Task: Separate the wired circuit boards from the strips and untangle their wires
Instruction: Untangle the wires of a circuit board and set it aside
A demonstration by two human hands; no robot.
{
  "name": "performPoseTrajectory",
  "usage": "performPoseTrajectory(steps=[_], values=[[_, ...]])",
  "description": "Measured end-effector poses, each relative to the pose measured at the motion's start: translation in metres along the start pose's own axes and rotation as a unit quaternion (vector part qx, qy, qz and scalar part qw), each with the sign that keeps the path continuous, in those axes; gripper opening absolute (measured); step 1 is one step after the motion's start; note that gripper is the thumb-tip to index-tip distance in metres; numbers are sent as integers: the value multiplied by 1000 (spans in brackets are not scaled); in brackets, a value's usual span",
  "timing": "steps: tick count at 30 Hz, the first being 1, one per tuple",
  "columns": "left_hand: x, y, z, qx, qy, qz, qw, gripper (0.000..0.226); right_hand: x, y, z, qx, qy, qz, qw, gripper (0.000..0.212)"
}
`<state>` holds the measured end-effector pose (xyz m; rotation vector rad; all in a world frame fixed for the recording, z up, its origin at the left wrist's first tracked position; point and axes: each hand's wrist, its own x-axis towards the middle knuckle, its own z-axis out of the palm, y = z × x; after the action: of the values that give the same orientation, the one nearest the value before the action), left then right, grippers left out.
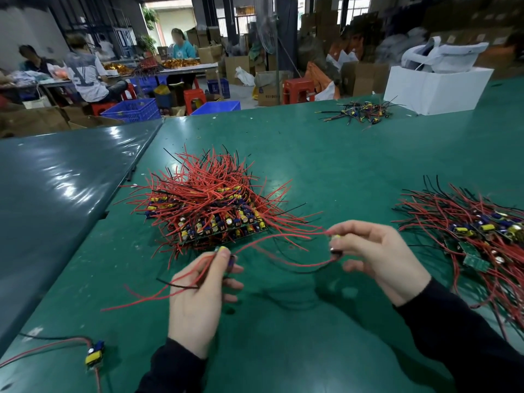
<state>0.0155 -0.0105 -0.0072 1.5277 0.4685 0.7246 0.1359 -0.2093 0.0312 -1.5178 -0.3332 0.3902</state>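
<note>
Green cover lies over the surface [283, 154], which fills most of the frame. At the middle sits a big pile of boards [212, 211] with red and black wires sticking out all ways. At the right edge lies a flatter pile [476, 231] of boards with wires. A small heap of bits [360, 110] lies at the upper right, near a white box [436, 86].

Low in the frame, the left hand [198, 293] pinches a small board [226, 255] between thumb and fingers, with red and black wires trailing out to the lower left. The right hand [377, 256] pinches another small board [336, 245] with its thumb and first fingers; its other fingers are loosely curled. Red wires [283, 238] run between the two hands and sag in a loop just above the surface. Both hands are held near the front of the big pile.

One lone board [95, 355] with a yellow part lies at the lower left.

People sit at tables in the upper left of the frame.
</note>
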Motion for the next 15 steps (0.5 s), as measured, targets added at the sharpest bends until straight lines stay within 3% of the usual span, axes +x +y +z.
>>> performPoseTrajectory(steps=[2,4,6,8,10,12,13,15], values=[[2,2,-3,-25,23,-9,999,26,4,-1,-9,-94,38,-36,994,27],[1,4,-2,-42,18,-13,999,28,6,1,-14,-226,29,-52,972,28],[-3,8,2,-52,-14,-14,998,34,6,6,-18,-379,-12,-23,925,21],[-8,10,6,-54,-53,-9,997,39,4,9,-20,-462,-21,-27,886,21],[-12,10,8,-37,-89,9,995,40,5,8,-19,-436,32,-107,893,36],[-17,10,10,-11,-120,50,991,41,2,2,-15,-304,73,-182,932,42],[-20,10,12,14,-136,82,987,40,-1,-1,-10,-219,54,-192,955,42],[-25,9,16,68,-171,147,972,36,-10,-2,4,-61,-57,-166,983,26]])
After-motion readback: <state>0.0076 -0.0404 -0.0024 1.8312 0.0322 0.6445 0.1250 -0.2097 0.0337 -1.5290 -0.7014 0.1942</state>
